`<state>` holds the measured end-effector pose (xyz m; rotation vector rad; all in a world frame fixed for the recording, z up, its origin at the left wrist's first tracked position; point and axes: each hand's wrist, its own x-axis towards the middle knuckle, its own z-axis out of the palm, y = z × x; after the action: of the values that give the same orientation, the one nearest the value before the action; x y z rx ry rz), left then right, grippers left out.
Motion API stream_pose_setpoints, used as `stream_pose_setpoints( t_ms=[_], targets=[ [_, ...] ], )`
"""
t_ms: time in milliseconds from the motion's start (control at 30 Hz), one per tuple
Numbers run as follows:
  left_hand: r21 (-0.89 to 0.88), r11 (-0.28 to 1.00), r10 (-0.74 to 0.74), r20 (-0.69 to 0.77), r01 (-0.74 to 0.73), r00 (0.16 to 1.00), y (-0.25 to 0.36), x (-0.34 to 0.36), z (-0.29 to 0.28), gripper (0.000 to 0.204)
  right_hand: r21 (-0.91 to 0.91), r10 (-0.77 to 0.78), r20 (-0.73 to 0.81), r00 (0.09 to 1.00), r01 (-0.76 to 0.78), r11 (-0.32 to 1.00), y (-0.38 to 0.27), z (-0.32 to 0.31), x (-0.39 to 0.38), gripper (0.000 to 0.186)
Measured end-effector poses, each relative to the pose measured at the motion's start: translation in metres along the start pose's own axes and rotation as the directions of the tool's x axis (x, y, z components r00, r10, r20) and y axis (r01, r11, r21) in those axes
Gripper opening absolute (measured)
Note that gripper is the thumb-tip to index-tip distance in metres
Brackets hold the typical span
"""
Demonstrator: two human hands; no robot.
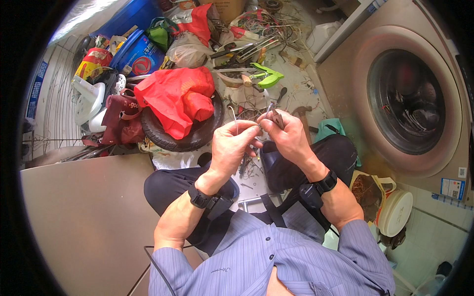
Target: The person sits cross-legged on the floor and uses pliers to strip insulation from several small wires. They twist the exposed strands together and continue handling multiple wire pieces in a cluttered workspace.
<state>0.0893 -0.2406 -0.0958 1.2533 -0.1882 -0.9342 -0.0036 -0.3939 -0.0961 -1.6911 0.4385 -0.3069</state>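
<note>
My left hand (232, 144) is closed in a pinch on a thin pale wire (235, 116), which rises in a bend above my fingertips. My right hand (289, 138), just beside it, grips a small dark metal tool (276, 118), apparently pliers, with another pale strand by its tip. The fingertips of both hands are close together over the floor between my knees, where small loose metal bits (247, 175) lie. Whether one wire runs between the two hands is hard to tell.
A red bag (173, 93) lies on a tire (163, 140), beside buckets (140, 56), tools (247, 47), a green clamp (269, 74) and a hammer (303, 111). A washing machine (345, 79) stands right, a lidded pail (397, 214) below it, a beige panel (84, 207) left.
</note>
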Motion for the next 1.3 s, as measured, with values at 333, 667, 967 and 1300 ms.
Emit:
stream_pose_setpoints(
  t_ms=[333, 667, 967, 1300],
  targets=[
    [-0.16, 0.987, -0.014, 0.014, 0.016, 1.0, -0.007, 0.004, -0.007, 0.021, -0.161, -0.143, 0.036, 0.989, 0.147, 0.976, -0.001, -0.001, 0.002, 0.011],
    [-0.169, 0.981, -0.082, 0.102, 0.098, 0.991, -0.005, 0.007, -0.012, 0.022, -0.072, -0.079, 0.008, 0.997, 0.08, 0.994, -0.001, 0.0, 0.002, 0.014],
    [-0.092, 0.994, -0.061, 0.022, 0.063, 0.998, -0.004, 0.003, -0.002, 0.02, -0.151, -0.111, 0.041, 0.993, 0.116, 0.982, 0.001, -0.002, 0.003, 0.013],
    [-0.157, 0.988, 0.002, 0.002, -0.001, 1.0, -0.008, 0.006, -0.005, 0.02, -0.169, -0.117, 0.008, 0.993, 0.117, 0.979, 0.002, 0.001, 0.001, 0.015]
  ],
)
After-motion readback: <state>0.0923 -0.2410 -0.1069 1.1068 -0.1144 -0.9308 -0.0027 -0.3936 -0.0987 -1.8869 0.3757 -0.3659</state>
